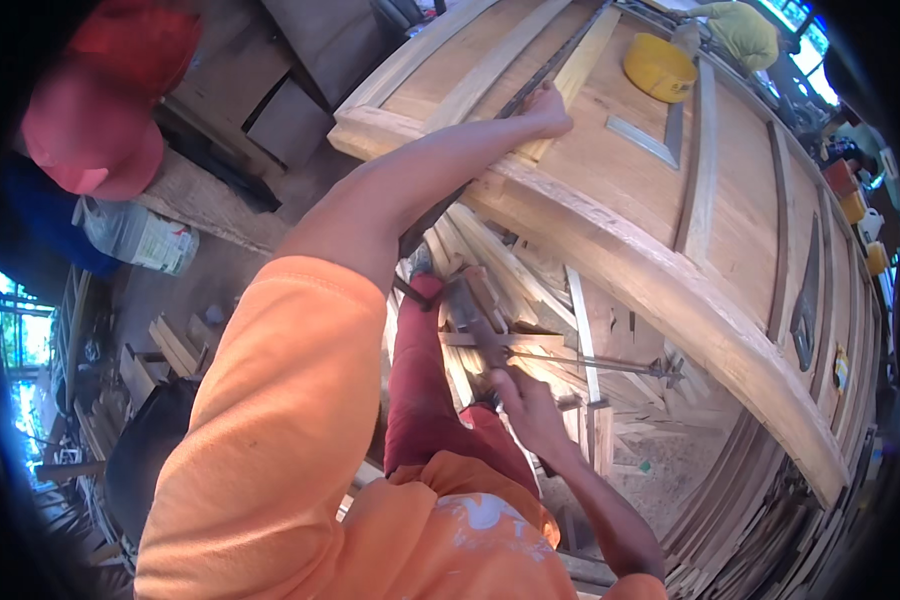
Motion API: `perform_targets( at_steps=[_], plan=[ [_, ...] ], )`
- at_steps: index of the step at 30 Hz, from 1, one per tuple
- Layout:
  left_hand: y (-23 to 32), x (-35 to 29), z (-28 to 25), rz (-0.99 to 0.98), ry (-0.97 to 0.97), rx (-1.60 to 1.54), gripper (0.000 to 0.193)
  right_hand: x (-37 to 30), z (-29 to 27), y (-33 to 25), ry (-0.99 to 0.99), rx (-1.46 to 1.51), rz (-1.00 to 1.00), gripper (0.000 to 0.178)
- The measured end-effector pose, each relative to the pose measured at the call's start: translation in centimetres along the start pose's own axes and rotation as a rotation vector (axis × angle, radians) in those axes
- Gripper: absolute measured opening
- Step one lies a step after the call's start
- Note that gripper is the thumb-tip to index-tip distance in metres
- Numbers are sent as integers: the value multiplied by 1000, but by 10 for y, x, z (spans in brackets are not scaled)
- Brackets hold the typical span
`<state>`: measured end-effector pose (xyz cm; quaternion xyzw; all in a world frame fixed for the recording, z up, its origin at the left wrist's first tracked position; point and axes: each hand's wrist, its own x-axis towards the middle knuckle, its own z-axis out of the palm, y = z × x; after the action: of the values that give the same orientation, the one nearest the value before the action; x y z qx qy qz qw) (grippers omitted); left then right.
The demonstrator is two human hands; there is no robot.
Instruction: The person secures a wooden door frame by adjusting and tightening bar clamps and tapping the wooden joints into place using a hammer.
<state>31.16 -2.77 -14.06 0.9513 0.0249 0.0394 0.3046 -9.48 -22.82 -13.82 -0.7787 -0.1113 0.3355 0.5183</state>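
Observation:
My left arm reaches forward across a large curved wooden panel (730, 190). My left hand (548, 112) is closed, low over a pale wooden strip (582, 68) and beside a long dark bar (560, 52); whatever its fingers grip is hidden. Lower down, near my legs, my right hand (532, 410) is closed around a dark brown tool (482, 330) with a thick body, its exact kind unclear. Beyond that tool a thin metal rod (600, 362) runs to the right, over wood offcuts (545, 285).
On the panel stand a yellow round container (660, 68), a metal square (650, 140) and a handsaw (805, 300). Another person's sleeve (740, 35) shows at the far edge. At left are a person's red cap (90, 135) and a clear plastic container (145, 235). Stacked strips (740, 490) lie at lower right.

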Motion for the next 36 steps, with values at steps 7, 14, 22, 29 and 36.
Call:
perform_targets(
  at_steps=[7,14,22,29,36],
  plan=[
    [2,4,-3,-15,-25,-3,100,4,-30,10,126,-310,-156,51],
    [-2,3,1,3,-37,-59,107,28,-153,-98,318,-1217,-292,67],
    [4,1,-3,-46,-113,-96,108,29,-134,-105,236,-1500,-1172,69],
    [4,1,6,-9,-107,-14,104,51,-158,-77,551,-1594,-509,70],
    [0,8,4,25,-12,-49,102,31,-128,-82,234,-1795,-914,60]
  ],
)
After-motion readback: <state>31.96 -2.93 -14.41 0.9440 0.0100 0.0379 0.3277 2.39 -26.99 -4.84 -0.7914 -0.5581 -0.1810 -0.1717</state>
